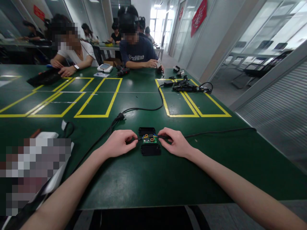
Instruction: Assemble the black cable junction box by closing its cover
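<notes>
Two hands were pinched thumb to fingertips, well apart: the left hand gripped the left cord and the right hand the right cord, with the green circuit board between them at the frame's centre. An upper case half and a lower case half flanked the board. Farther off lay a plug left of centre, a power drill at upper centre-left and a cable pile at upper right.

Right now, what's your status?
Left fingers pinch black cable; right fingers likewise. Circuit board between them, exposed. Black casing halves close by, near and far sides.
</notes>
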Action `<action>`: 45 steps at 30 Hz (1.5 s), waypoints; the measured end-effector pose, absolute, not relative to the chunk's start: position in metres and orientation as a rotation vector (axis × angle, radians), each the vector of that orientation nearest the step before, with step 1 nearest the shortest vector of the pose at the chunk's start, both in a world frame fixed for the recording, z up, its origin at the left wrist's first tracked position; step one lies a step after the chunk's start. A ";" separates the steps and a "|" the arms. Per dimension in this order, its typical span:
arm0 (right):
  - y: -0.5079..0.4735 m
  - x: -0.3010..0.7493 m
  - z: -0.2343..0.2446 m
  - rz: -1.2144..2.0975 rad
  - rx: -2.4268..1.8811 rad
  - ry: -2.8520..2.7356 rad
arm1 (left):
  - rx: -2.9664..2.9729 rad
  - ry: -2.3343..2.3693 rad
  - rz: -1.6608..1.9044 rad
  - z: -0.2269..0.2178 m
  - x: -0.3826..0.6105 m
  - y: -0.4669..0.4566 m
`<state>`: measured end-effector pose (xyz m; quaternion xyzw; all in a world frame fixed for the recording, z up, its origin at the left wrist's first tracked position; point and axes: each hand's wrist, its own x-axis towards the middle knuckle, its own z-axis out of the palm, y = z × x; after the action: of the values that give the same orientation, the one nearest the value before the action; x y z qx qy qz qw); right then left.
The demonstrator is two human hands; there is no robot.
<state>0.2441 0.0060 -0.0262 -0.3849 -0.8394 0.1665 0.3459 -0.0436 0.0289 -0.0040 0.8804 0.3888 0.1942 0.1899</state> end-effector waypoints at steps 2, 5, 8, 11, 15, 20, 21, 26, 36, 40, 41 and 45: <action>0.004 0.245 -0.025 0.488 -0.960 -2.190 | 2.426 1.056 0.576 -0.003 -0.043 0.026; 0.000 0.246 -0.025 0.572 -0.884 -2.235 | 2.368 0.994 0.555 -0.002 -0.042 0.023; -0.001 0.245 -0.025 0.634 -0.856 -2.254 | 2.332 0.959 0.516 -0.003 -0.039 0.021; -0.002 0.245 -0.026 0.669 -0.853 -2.247 | 2.311 0.937 0.498 -0.004 -0.036 0.019; -0.001 0.247 -0.024 0.717 -0.849 -2.268 | 2.278 0.898 0.502 -0.007 -0.033 0.017; 0.001 0.250 -0.022 0.683 -0.869 -2.337 | 2.273 0.895 0.529 -0.010 -0.032 0.016; 0.002 0.251 -0.022 0.663 -0.873 -2.357 | 2.275 0.902 0.536 -0.010 -0.032 0.016; 0.005 0.256 -0.021 0.591 -0.895 -2.443 | 2.322 0.934 0.553 -0.013 -0.030 0.016; 0.010 0.257 -0.028 0.438 -0.813 -2.540 | 2.354 0.963 0.543 -0.006 -0.033 0.018; 0.011 0.255 -0.030 0.417 -0.782 -2.527 | 2.323 0.969 0.520 -0.004 -0.035 0.019; 0.011 0.254 -0.030 0.420 -0.777 -2.527 | 2.310 0.969 0.507 -0.003 -0.035 0.019; 0.013 0.255 -0.030 0.396 -0.775 -2.555 | 2.294 0.973 0.473 -0.003 -0.037 0.020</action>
<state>0.2552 0.0125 -0.0296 -0.2800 -0.9235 0.1430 0.2196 -0.0365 0.0200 -0.0034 0.8634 0.3661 0.1781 0.2979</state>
